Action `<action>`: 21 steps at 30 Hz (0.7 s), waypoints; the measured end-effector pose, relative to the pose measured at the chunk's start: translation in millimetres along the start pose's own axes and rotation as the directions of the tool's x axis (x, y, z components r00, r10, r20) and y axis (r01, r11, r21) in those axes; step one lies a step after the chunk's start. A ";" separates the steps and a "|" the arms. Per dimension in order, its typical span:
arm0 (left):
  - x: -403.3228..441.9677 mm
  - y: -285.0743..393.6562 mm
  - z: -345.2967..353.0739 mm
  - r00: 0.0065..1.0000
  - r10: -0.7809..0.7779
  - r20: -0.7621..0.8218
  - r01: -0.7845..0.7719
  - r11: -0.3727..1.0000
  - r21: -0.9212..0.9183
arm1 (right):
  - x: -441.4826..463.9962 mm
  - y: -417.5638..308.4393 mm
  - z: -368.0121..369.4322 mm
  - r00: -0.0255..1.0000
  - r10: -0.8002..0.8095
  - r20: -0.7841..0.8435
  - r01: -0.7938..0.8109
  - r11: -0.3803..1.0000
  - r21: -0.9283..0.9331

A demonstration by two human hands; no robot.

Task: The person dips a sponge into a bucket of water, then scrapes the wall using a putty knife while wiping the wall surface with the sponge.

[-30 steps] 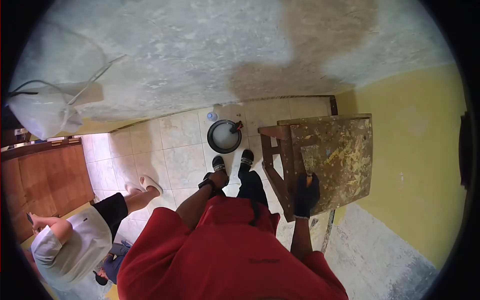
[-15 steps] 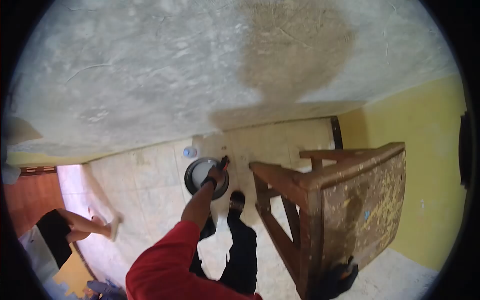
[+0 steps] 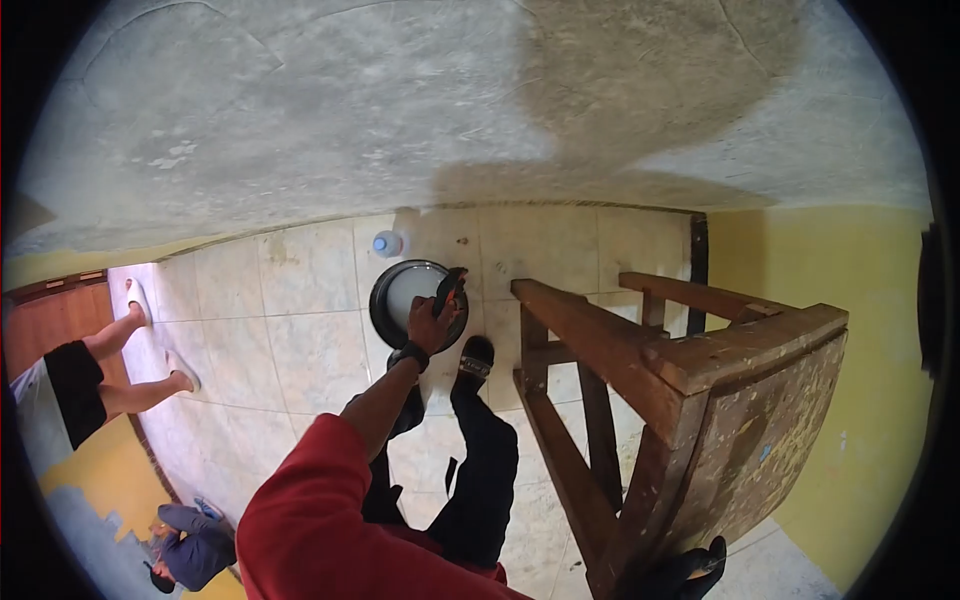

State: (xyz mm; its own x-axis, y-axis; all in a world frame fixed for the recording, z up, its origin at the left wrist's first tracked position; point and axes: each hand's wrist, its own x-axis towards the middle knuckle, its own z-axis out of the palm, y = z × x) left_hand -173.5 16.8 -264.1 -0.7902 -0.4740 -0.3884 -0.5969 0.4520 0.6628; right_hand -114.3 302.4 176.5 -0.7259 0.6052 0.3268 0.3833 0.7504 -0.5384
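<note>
My left hand (image 3: 430,325), bare below a dark wristband and red sleeve, is closed round a black tool with orange parts (image 3: 453,290). The tool's working end cannot be made out. Both are over the right side of a round black bucket (image 3: 377,312) holding a pale grey-white substance. Behind the bucket stands a clear plastic bottle with a blue cap (image 3: 386,243). At the lower right, a black shape with an orange-tan patch (image 3: 700,568) lies against the edge of a paint-spattered wooden stool (image 3: 765,430). I cannot tell whether it is my right hand.
A blotchy grey wall (image 3: 330,130) rises ahead, and a yellow wall (image 3: 860,290) stands right. On the left, a person in black shorts (image 3: 75,385) walks on the tiles (image 3: 240,350). Another person in dark clothes (image 3: 190,545) is low down near the bottom left.
My view has shifted, showing more floor tiles and the stool farther right. The person in shorts has moved left with legs apart. My left hand remains at the bucket with the tool.
</note>
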 end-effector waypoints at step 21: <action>45.1 -47.9 14.9 0.908 -0.384 -0.169 0.322 0.896 -0.306 | -209.9 81.7 222.8 0.569 -0.025 0.822 -0.211 0.962 0.175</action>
State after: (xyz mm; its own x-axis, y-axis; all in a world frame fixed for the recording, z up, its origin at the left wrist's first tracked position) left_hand -182.6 -14.9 -322.9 -0.4650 -0.7313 -0.4989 -0.7467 0.0213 0.6648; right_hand -57.9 177.4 -109.1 -0.8920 0.1077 -0.4389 0.4218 0.5471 -0.7230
